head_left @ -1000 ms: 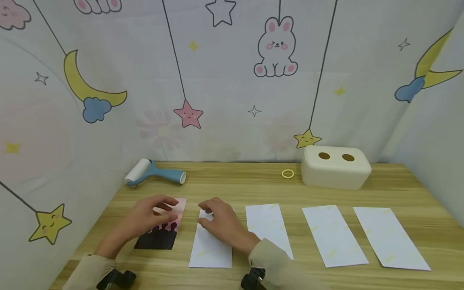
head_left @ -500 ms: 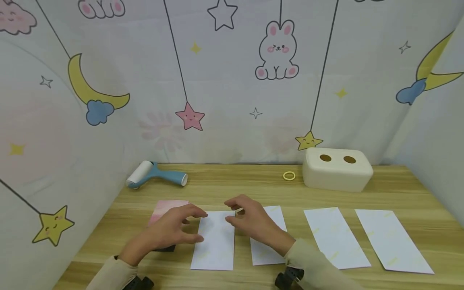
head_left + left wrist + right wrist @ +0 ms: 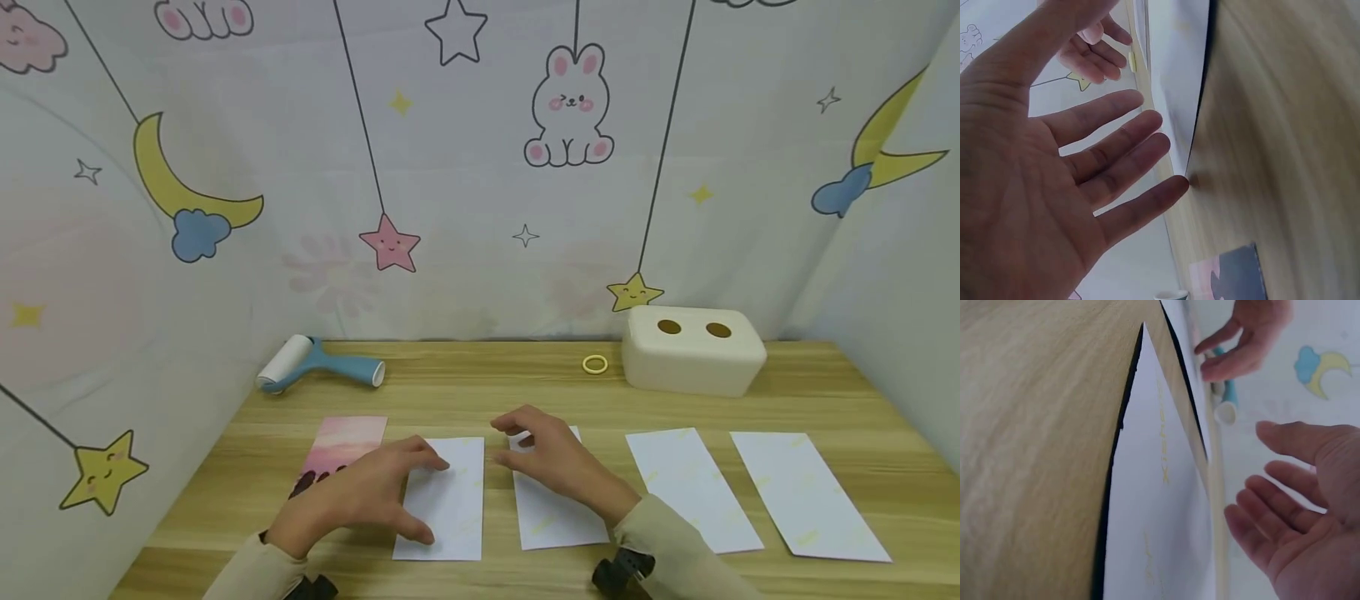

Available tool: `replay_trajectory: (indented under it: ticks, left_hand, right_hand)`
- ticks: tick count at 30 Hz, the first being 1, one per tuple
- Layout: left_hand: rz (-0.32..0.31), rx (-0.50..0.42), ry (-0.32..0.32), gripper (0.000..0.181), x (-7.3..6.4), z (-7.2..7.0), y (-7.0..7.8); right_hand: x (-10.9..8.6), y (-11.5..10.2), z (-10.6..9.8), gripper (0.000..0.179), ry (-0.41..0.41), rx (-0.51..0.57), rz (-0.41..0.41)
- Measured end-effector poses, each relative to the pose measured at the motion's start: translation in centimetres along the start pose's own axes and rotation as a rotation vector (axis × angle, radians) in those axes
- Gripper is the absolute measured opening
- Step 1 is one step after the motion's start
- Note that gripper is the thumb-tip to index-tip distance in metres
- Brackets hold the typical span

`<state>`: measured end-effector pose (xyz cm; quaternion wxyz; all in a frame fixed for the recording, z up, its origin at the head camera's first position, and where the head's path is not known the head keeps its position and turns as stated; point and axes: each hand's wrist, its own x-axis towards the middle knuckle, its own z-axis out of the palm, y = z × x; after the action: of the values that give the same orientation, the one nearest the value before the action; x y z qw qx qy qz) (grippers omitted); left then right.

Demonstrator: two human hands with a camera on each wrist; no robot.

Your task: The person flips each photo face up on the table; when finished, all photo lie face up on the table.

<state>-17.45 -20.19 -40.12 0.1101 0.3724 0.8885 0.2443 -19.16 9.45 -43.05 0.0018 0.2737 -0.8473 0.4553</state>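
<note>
Thin, flat cards like these would be best handled with light, even fingertip pressure on opposite edges, keeping both wrists low so that none bends or skids along the desk point(image 3: 487, 383). The second card point(image 3: 459, 504) from the left lies partly under the left hand point(image 3: 367, 493), whose grip is apart, thumb and fingers spread over its left side, though contact is hard to tell. The third card point(image 3: 553, 518) lies partly beneath the right hand point(image 3: 558, 460), whose grip is likewise apart, holding nothing.
</note>
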Motion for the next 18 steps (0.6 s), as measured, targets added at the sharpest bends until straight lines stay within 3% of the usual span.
replay_trajectory:
  ticks: [10,18]
  left_hand:
    - [-0.013,0.097,-0.035,0.075,0.4,0.5,0.8]
    - [-0.027,0.181,-0.001,0.079,-0.1,1.1,1.4]
  right_hand:
    - [-0.2,0.3,-0.4,0.034,-0.073,0.019,0.003]
    - [-0.2,0.7,0.3,0.034,-0.152,-0.006,-0.032]
